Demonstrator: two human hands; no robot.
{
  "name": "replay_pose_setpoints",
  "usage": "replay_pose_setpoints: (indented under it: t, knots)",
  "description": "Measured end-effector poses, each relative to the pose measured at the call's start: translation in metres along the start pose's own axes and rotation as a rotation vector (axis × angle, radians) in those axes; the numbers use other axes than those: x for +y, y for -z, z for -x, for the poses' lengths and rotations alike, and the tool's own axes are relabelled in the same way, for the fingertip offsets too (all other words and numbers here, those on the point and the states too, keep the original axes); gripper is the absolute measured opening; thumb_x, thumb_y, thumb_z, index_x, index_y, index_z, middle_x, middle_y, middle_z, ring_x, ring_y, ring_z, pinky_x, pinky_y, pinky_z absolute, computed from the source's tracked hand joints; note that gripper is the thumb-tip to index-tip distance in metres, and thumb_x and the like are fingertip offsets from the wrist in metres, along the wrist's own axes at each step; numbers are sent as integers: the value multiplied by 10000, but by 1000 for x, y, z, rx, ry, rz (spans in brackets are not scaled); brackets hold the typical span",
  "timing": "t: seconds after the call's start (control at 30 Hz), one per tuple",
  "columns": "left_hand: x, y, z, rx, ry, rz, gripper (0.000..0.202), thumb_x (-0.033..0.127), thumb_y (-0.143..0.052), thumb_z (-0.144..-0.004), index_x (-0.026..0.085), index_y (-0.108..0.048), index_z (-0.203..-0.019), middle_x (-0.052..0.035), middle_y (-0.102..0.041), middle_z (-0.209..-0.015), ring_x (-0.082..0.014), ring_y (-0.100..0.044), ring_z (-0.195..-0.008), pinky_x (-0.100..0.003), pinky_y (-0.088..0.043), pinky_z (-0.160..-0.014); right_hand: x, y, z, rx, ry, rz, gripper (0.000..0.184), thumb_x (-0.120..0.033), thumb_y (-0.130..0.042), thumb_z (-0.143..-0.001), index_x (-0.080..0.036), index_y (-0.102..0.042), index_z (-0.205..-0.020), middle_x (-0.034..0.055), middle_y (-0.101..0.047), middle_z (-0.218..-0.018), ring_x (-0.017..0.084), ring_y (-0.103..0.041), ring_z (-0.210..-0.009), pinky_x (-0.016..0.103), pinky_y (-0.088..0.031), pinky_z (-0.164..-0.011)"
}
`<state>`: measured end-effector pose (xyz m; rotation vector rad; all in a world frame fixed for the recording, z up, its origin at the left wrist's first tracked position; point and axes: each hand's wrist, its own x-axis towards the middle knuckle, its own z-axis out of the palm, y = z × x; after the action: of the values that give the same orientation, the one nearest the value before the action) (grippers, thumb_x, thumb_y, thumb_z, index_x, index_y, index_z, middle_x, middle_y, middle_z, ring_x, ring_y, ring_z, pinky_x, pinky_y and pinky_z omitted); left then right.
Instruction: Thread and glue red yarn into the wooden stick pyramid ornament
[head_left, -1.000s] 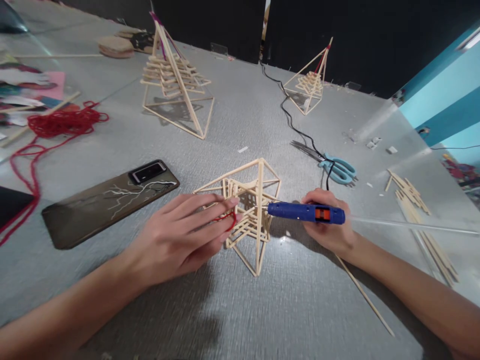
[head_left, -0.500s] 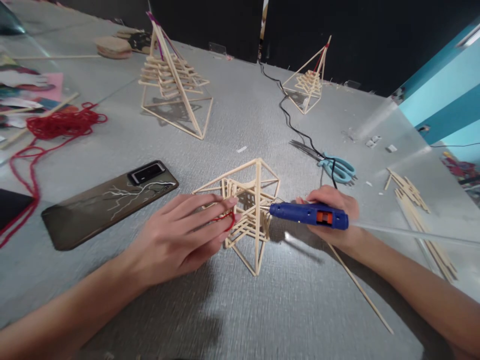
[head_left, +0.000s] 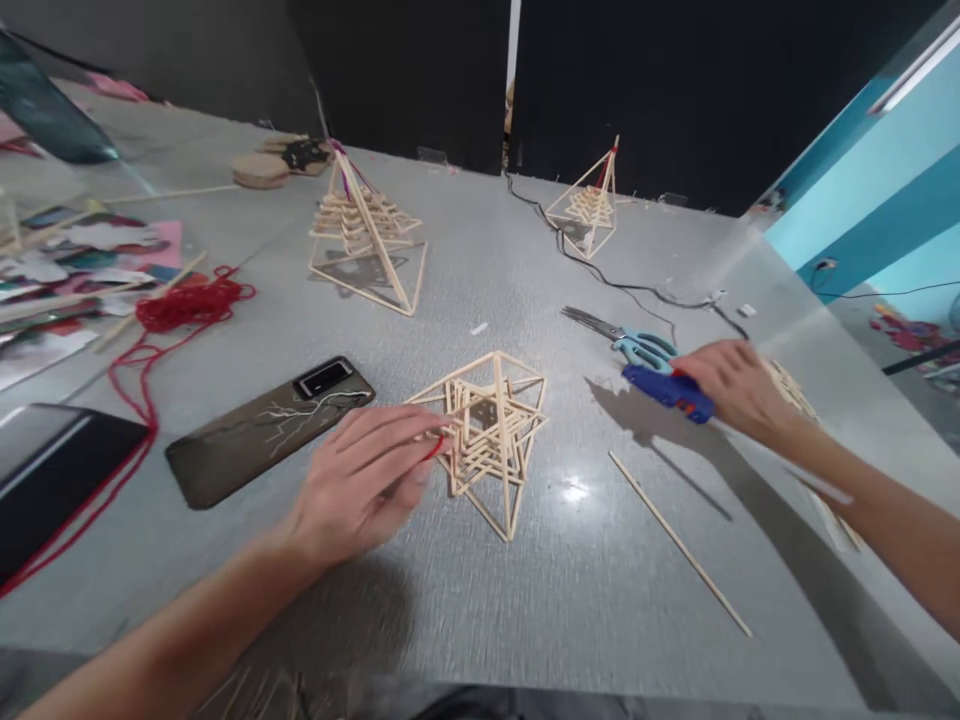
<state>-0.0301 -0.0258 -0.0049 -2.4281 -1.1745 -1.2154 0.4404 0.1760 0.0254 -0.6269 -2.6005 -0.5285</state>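
Observation:
A pyramid of thin wooden sticks (head_left: 491,430) lies on its side in the middle of the grey table. My left hand (head_left: 360,480) rests against its tip, fingers pinched on a bit of red yarn (head_left: 435,449) there. My right hand (head_left: 731,385) is off to the right, closed around a blue glue gun (head_left: 664,390) held just above the table beside the teal-handled scissors (head_left: 637,345). The gun's black cord (head_left: 600,275) trails toward the back.
Two upright stick pyramids stand farther back (head_left: 367,235) (head_left: 589,205). A phone (head_left: 266,430) lies left of my hand, a tangle of red yarn (head_left: 187,305) beyond it. A long loose stick (head_left: 679,540) lies front right, with a stick pile (head_left: 795,395) behind my right hand.
My right hand has pulled the glue gun away from the pyramid, rightward and back toward the scissors. My left hand stays at the pyramid's tip. The view has tilted up.

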Motion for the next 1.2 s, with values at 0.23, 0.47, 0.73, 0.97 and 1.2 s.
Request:
replay_pose_setpoints:
  t: [0.23, 0.47, 0.73, 0.97, 1.2]
  knots:
    - [41, 47, -39, -26, 102, 149, 192, 108, -593, -1019, 234, -730, -974, 0, -680, -787, -161, -619, -719, -327, -529, -714, -51, 7, 2, -414, 5, 96, 426, -12, -445, -987, -152, -690, -1305, 169, -749, -1180, 318, -680, -1111, 483, -509, -962]
    - [110, 75, -114, -838, 414, 627, 376, 348, -509, -1100, 198, -743, -848, 31, -622, -631, -111, -530, -549, -236, -410, -525, -123, 95, -46, -215, -205, -365, 647, -273, -611, -1030, -211, -419, -1645, 222, -510, -1644, 406, -461, -1554, 606, -489, -1173]
    - [114, 49, -140, -938, 737, 807, 413, 550, -650, -1006, 181, -750, -849, 39, -609, -568, -84, -463, -432, -215, -338, -438, -213, 119, -78, -449, -532, -1705, 462, -655, -514, -1078, -207, -620, -1051, -45, -500, -715, 112, -490, -601, 244, -414, -550]
    - [95, 14, -101, -789, 1006, 1016, 524, 643, -771, -861, 140, -795, -1006, -19, -715, -648, -94, -568, -436, -200, -238, -377, -187, 89, -63, -375, -692, -1375, 457, -635, -620, -1023, -188, -713, -1012, -59, -444, -676, 105, -357, -606, 256, -275, -559]
    - [96, -11, -77, -679, 1189, 1097, 575, 644, -819, -772, 111, -796, -988, -8, -685, -580, -77, -525, -377, -181, -200, -329, -169, 64, -57, -545, -556, -1147, 307, -461, -607, -1052, -203, -772, -1029, -44, -539, -657, 114, -433, -616, 271, -292, -592]
